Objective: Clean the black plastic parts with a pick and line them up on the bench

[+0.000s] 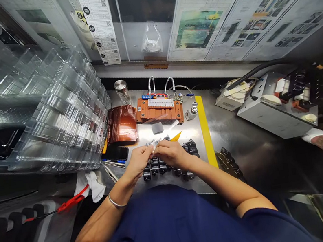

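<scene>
between the two hands, a small silvery part [153, 143] is pinched, the left hand [139, 160] and right hand [170, 153] both closed on it with fingertips meeting. just below the hands, rows of black components [157, 168] are laid on the steel table [245, 140]. beyond the hands, an orange fixture [160, 111] is set, with a grey pad [157, 128] between. well off to the left, clear trays [54, 110] are stacked.

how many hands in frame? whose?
3. The person's left hand and right hand meet over the bench, together pinching a small silvery part. A co-worker's white-gloved hand is at the right edge. Others may be out of view.
</scene>
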Demonstrator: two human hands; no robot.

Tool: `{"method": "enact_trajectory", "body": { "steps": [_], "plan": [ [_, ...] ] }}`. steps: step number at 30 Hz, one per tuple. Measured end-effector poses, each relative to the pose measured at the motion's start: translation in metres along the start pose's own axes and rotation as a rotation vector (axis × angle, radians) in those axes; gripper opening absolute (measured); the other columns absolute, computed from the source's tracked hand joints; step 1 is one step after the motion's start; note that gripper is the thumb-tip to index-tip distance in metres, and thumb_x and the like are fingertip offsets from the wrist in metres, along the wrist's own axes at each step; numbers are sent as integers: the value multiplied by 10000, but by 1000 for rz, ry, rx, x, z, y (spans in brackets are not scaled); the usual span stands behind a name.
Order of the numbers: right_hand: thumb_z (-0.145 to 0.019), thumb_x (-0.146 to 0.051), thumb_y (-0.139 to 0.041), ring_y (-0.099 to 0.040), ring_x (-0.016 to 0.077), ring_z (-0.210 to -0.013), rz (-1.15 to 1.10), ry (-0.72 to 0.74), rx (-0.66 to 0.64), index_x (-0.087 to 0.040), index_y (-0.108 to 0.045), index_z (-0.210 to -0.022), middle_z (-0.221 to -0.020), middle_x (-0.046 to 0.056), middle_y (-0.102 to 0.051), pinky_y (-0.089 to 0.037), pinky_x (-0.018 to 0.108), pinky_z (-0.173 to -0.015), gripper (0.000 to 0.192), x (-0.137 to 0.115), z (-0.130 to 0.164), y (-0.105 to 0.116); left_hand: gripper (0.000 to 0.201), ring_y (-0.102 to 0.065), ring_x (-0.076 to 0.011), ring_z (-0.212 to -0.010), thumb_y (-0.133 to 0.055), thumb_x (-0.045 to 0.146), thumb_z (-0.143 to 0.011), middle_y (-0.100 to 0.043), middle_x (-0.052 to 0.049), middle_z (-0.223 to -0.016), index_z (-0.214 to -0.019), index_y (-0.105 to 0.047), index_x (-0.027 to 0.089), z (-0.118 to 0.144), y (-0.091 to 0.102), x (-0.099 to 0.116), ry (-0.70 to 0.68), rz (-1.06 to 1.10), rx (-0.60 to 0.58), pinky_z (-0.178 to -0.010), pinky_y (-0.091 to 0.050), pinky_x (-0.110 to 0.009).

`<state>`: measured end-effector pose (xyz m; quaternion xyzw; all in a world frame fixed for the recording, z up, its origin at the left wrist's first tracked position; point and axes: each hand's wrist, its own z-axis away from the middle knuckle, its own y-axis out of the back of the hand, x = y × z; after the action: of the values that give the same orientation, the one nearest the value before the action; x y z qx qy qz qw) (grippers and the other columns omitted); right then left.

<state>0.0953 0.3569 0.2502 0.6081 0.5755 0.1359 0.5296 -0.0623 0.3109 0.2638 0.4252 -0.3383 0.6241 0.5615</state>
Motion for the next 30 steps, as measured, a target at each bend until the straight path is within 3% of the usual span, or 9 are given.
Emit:
{"method": "enact_trajectory", "body": {
  "steps": [6,11,15,19,22,26,30],
  "plan": [
    [-965,-217,-450,-556,121,-673,-82,14,60,-187,-656,-860,-740,41,-629,-400,209,-562,233,0,0,1,389,-365,-85,-480,-635,485,-641,-429,46,-445,-440,-490,185,0,-2,-2,-1,37,33,-496,-290,-245],
    [-923,-189,-511,-576,125,-709,-366,-62,153,-184,-602,-814,-770,41,-624,-476,231,-641,142,5,-1,4,343,-463,-92,-537,-627,458,-657,-543,15,-559,-499,-526,171,-7,1,-2,90,145,5,-510,-366,-224],
    [-902,-180,-510,-567,138,-725,-444,-100,125,-192,-579,-808,-777,37,-606,-484,254,-651,117,8,-2,1,278,-614,-155,-694,-705,417,-628,-656,-35,-749,-661,-630,151,-5,6,6,234,232,-195,-615,-510,-280],
    [-892,-157,-508,-549,138,-713,-445,-67,71,-193,-564,-802,-767,31,-594,-464,252,-631,112,7,-1,-3,339,-646,-187,-686,-795,407,-599,-687,-71,-763,-757,-694,124,0,12,10,355,271,-374,-586,-539,-310],
    [-909,-196,-521,-540,130,-695,-497,-138,142,-196,-541,-770,-736,15,-571,-467,251,-632,140,6,1,-5,325,-617,-132,-627,-847,376,-568,-669,-37,-674,-700,-697,120,0,15,7,366,315,-379,-604,-528,-258],
    [-908,-231,-550,-519,115,-659,-539,-254,259,-198,-524,-752,-729,0,-545,-459,240,-605,162,5,2,-3,290,-652,-176,-652,-855,310,-573,-700,-83,-692,-727,-715,107,-2,13,0,414,383,-403,-609,-539,-296],
    [-904,-252,-569,-547,123,-702,-400,-216,181,-194,-569,-784,-760,13,-571,-471,245,-638,134,2,4,4,224,-625,-137,-647,-828,267,-615,-693,-51,-713,-736,-713,118,-3,6,-7,375,467,-276,-552,-505,-231]
  ]
}}
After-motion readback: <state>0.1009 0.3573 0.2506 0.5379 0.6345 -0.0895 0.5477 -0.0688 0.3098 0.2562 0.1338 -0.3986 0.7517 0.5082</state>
